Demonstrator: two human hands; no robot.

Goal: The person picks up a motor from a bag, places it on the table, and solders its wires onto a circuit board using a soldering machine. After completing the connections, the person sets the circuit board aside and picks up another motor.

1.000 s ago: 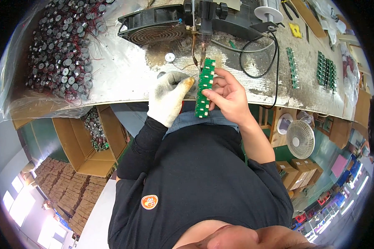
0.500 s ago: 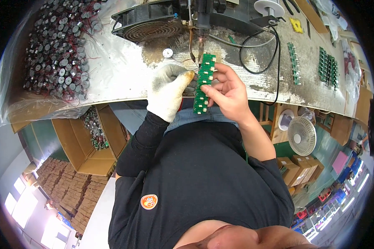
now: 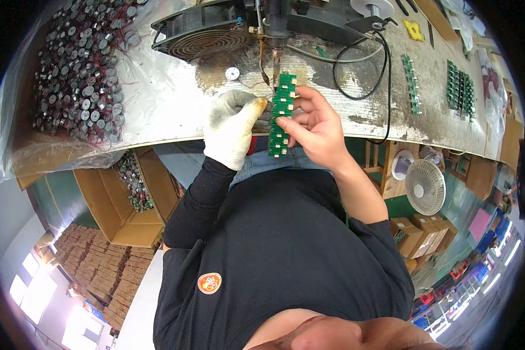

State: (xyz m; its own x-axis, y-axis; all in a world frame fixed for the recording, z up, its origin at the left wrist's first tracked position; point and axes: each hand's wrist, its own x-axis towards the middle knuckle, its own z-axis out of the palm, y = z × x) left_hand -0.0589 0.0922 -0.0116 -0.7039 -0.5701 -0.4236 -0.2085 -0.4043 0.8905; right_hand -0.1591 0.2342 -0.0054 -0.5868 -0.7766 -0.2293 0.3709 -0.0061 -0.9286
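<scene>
My bare right hand [image 3: 319,129] pinches a long strip of green circuit boards [image 3: 281,119] between thumb and fingers, with small white connectors along its length. The strip stands nearly upright in view, its far end just below the tip of a soldering machine [image 3: 276,58]. At the strip's left edge is my gloved left hand [image 3: 232,125], closed, thumb against fingers; what it pinches is hidden. A small round white-faced part [image 3: 232,73] lies on the worktable beyond the glove, with thin wires running toward the soldering tip.
A black fan [image 3: 204,41] stands at the back. Many small round parts with red wires [image 3: 84,87] are heaped at left on plastic. More green board strips [image 3: 461,90] lie at right, beyond a looped black cable [image 3: 389,87]. An open cardboard box [image 3: 108,201] sits below the table's left edge.
The hands and the board strip appear slightly further left, along with the fan and the soldering machine. Both hands keep nearly the same pose.
</scene>
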